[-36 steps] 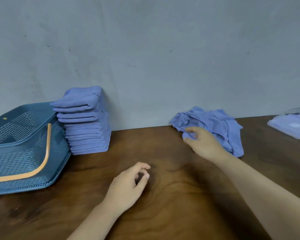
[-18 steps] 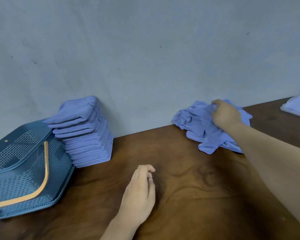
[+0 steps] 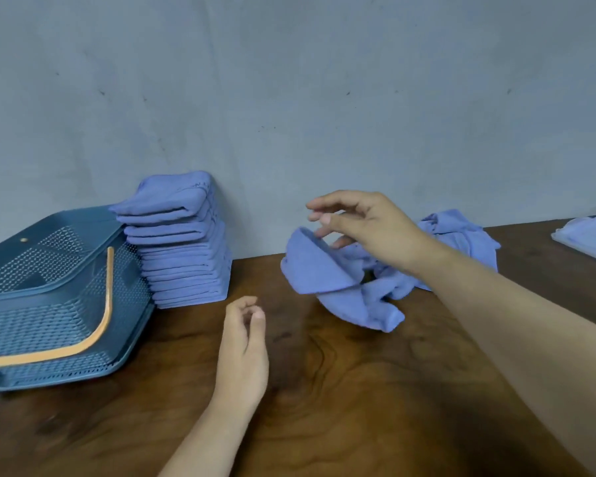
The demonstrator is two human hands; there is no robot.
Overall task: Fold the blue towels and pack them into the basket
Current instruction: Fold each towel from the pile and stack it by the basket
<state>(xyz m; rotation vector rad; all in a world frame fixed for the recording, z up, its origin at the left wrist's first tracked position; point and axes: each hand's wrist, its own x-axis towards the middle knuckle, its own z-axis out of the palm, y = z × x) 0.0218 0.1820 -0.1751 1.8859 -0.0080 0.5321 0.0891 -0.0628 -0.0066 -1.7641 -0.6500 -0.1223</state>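
Watching from beside the table [image 3: 358, 401], I see the right hand [image 3: 369, 232] holding up one loose towel [image 3: 324, 270] by its edge. It seems pinched between the thumb and lower fingers, while the upper fingers splay free. The towel's lower end trails on the wood, just in front of the crumpled pile [image 3: 461, 235]. The left hand [image 3: 245, 339] rests on the table, loosely curled and holding nothing. The folded stack [image 3: 183, 242] stands tall against the wall, close beside the basket [image 3: 49, 304]. So light a pinch could slip and drop the towel in a heap, or a snagged corner could drag the pile along. The stack looks tippy; a knock from the basket might topple it.
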